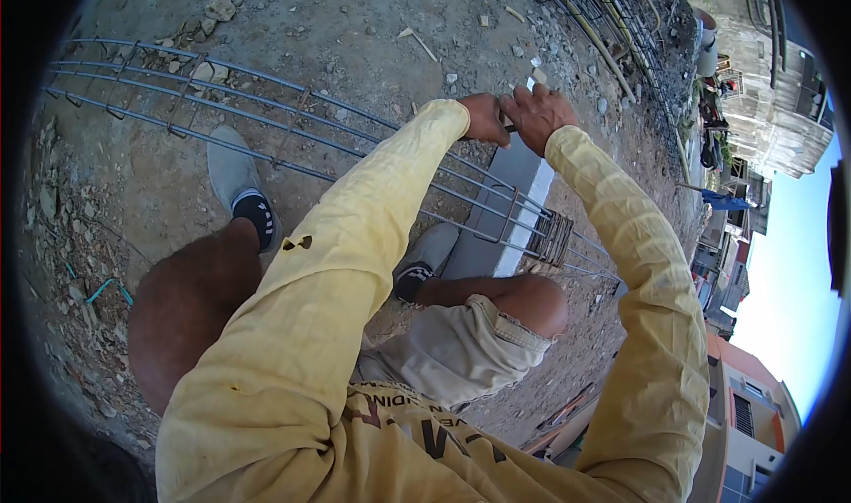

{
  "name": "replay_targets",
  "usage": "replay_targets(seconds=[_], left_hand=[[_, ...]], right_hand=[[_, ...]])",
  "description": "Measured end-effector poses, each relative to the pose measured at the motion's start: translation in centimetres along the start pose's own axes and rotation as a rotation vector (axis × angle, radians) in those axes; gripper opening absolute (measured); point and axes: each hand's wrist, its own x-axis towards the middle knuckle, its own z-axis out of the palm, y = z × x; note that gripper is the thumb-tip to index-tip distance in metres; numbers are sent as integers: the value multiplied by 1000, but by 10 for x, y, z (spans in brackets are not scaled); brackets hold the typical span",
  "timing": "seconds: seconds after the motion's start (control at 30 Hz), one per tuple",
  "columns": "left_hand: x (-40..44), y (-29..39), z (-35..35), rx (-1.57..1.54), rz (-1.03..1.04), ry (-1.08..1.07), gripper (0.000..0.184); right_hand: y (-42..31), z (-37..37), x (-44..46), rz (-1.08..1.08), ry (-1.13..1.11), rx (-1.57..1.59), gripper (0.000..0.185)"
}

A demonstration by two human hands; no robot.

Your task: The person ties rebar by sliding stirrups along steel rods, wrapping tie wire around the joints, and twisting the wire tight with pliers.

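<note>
Rebar cage (306, 91) over grey block (479, 259), left hand (485, 119) beside right hand (538, 117), fingers curled, cannot tell on what

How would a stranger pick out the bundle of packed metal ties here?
Start with the long frame of steel bars stretching across the ground. Follow it rightward over the grey block; just beyond that block's white side sits the bundle. Unlike the thin single ties spaced along the bars, its brownish loops are packed tightly side by side.
</note>
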Motion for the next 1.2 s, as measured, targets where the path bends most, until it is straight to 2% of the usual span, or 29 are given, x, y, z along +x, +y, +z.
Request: replay_targets(seconds=[0.1, 0.2, 0.27, 0.3, 0.4, 0.53, 0.63, 0.67, 0.77, 0.8, 0.83, 0.87, 0.9, 0.97, 1.03, 1.07, 1.13, 1.2], left_hand=[[-3, 6, -7, 148, 37, 42, 49], [3, -2, -1, 223, 93, 27, 54], [12, -8, 13, 295, 150, 26, 52], [14, -11, 25, 284, 130, 113, 50], [-9, 3, 63, 216, 52, 393, 37], [-14, 10, 64, 415, 28, 329, 35], [-5, 5, 53, 438, 73, 123, 33], [-3, 4, 50, 429, 68, 109, 32], [5, 7, 38, 392, 71, 77, 32], [19, -5, 36, 378, 78, 83, 34], [22, -4, 28, 364, 82, 91, 36], [28, -2, 17, 335, 36, -70, 34], [21, 8, 9, 307, 15, -106, 36], [8, 18, -3, 255, -33, -178, 41], [1, 11, -3, 143, 81, -104, 53], [-2, 9, -1, 84, 141, -71, 60], [-7, 7, -8, 70, 38, -96, 75], [-20, 11, -24, 88, 5, -47, 90]], right_hand=[[7, -3, 4, 3, -96, 92, 28], [8, -11, 11, 68, -440, 229, 31], [18, 40, 33, -6, -525, 238, 36], [20, 59, 39, -44, -568, 243, 39], [17, 30, 26, 229, -917, 579, 33], [15, 29, 9, 285, -1173, 996, 30], [2, 2, 0, 296, -1053, 940, 32], [7, 31, 7, 183, -990, 762, 40], [-11, -10, -12, 182, -460, 105, 43], [-18, 3, -18, 236, -173, 16, 40], [-18, 7, -21, 169, -20, -30, 34], [-18, 9, -23, 100, 133, -76, 29], [-18, 12, -25, 32, 288, -121, 25], [-13, 20, -22, 27, 275, -40, 29], [-7, 19, -19, 2, 217, 65, 31], [-5, 19, -17, 29, 119, 105, 29], [-2, 11, -9, 85, -77, 183, 26], [7, 15, 15, 36, -413, 190, 28]])
